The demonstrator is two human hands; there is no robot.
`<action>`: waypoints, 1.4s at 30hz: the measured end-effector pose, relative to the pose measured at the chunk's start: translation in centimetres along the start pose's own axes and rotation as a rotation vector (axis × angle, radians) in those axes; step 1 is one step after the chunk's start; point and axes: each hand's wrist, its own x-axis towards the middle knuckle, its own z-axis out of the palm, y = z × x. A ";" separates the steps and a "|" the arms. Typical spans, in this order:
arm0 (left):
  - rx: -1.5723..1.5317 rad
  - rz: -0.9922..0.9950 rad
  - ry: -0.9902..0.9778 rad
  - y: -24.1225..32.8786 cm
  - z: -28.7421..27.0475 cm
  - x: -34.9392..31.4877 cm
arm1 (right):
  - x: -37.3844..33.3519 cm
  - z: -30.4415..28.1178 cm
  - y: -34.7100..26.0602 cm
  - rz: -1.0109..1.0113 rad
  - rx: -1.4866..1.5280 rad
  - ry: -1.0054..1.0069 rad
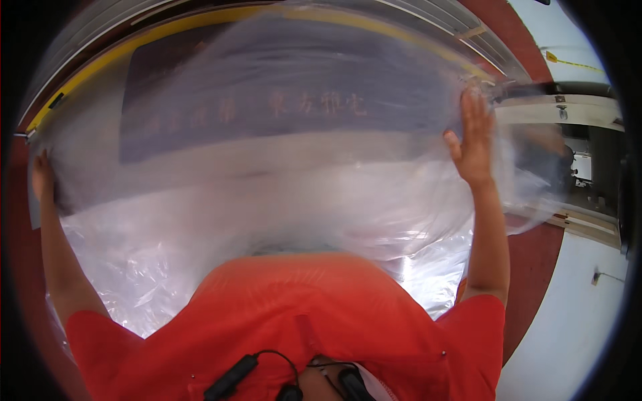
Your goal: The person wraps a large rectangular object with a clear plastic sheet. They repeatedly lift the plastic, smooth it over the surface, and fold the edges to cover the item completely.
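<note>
A large clear plastic sheet (287, 194) is spread in front of me, blurred by motion in places. It lies over a flat pale panel (93, 154) with a dark rectangle (200, 67) on it that carries a row of characters. My left hand (42, 177) is at the panel's far left side, its fingers curled at the sheet's edge and seeming to grip it. On the right, my right hand (476, 150) lies flat against the sheet near its upper right corner, fingers stretched out and thumb apart.
A yellow strip (160, 30) runs along the panel's far edge, with grey metal rails (87, 47) beyond. To the right stands an open-sided frame (558, 110) beside a red and white floor (535, 294). A dark cord with earphones (231, 377) hangs at my chest.
</note>
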 end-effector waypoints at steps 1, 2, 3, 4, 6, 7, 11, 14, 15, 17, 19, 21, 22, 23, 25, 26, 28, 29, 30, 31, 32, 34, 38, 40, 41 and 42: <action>-0.056 0.004 -0.008 2.3 -0.3 -0.5 | -4.2 4.0 3.3 0.231 0.012 -0.095; -0.059 0.007 -0.030 3.3 -0.6 -0.5 | -7.4 6.7 6.6 0.454 0.038 -0.184; -0.043 -0.002 -0.052 3.6 -1.3 -0.9 | -7.0 7.2 6.8 0.527 0.099 -0.231; -0.029 -0.014 -0.070 3.4 -1.9 -1.2 | -6.2 7.0 6.8 0.598 0.158 -0.275; -0.052 -0.018 -0.077 2.1 -2.1 -1.4 | -4.2 7.5 4.9 0.423 0.133 -0.228; -0.062 -0.022 -0.080 1.4 -2.2 -1.5 | -1.8 7.0 1.6 0.277 0.153 -0.152; 0.038 -0.045 -0.066 2.1 -2.5 -1.6 | 0.9 7.2 -1.5 0.238 0.173 -0.175; 0.004 -0.043 -0.064 2.3 -3.1 -2.2 | 1.5 6.1 -3.1 0.220 0.149 -0.179; -0.038 0.003 -0.023 0.2 -2.5 -2.2 | 2.0 5.8 -4.2 0.183 0.136 -0.166; -0.132 0.045 -0.015 -3.1 -1.4 -1.5 | 1.7 7.0 -5.0 0.159 0.189 -0.136; -0.240 0.029 -0.087 -5.3 -0.7 -1.2 | 2.6 7.5 -4.3 0.176 0.230 -0.102; -0.625 0.152 -0.144 -4.8 -3.0 -1.4 | 3.8 8.2 -3.0 0.316 0.390 0.013; -0.774 0.073 -0.207 -3.6 -5.6 -1.6 | 4.2 8.6 -2.1 0.428 0.526 0.027; -0.886 0.008 -0.238 -3.3 -7.3 -3.0 | 4.6 8.8 -1.4 0.532 0.665 0.043; -1.069 -0.102 -0.258 -3.2 -10.7 -5.9 | 4.7 9.7 -0.2 0.511 0.415 0.167; -1.140 -0.143 -0.255 -3.6 -12.4 -7.5 | 4.7 9.9 0.0 0.504 0.290 0.228; -1.288 -0.222 -0.250 -4.5 -14.8 -10.2 | 4.7 9.5 -0.4 0.507 0.294 0.168; -1.364 -0.261 -0.249 -4.8 -15.5 -11.1 | 4.7 9.2 -0.7 0.508 0.295 0.140; -1.440 -0.296 -0.251 -4.7 -15.7 -11.0 | 4.7 9.0 -0.7 0.400 0.185 0.230; -1.397 -0.370 -0.185 -4.6 -15.6 -10.5 | 5.1 8.8 -0.8 0.286 0.076 0.321; -1.353 -0.440 -0.121 -4.1 -15.2 -9.6 | 5.4 8.5 -0.8 0.173 -0.037 0.409; -1.352 -0.503 -0.052 -12.8 -13.0 -5.9 | 5.8 7.1 -1.2 0.470 1.044 0.273; -0.593 0.008 0.280 -2.3 -9.4 -3.6 | 5.6 6.0 -1.2 0.750 1.274 0.153; -0.392 -0.060 0.247 0.5 -5.4 -0.4 | 4.4 9.0 1.3 0.801 0.996 0.139; -0.534 -0.182 0.175 1.9 -3.5 1.0 | 5.2 10.1 3.0 0.751 0.863 0.187; -0.607 -0.187 0.172 5.0 -2.6 2.4 | 5.9 11.1 4.5 0.708 0.719 0.227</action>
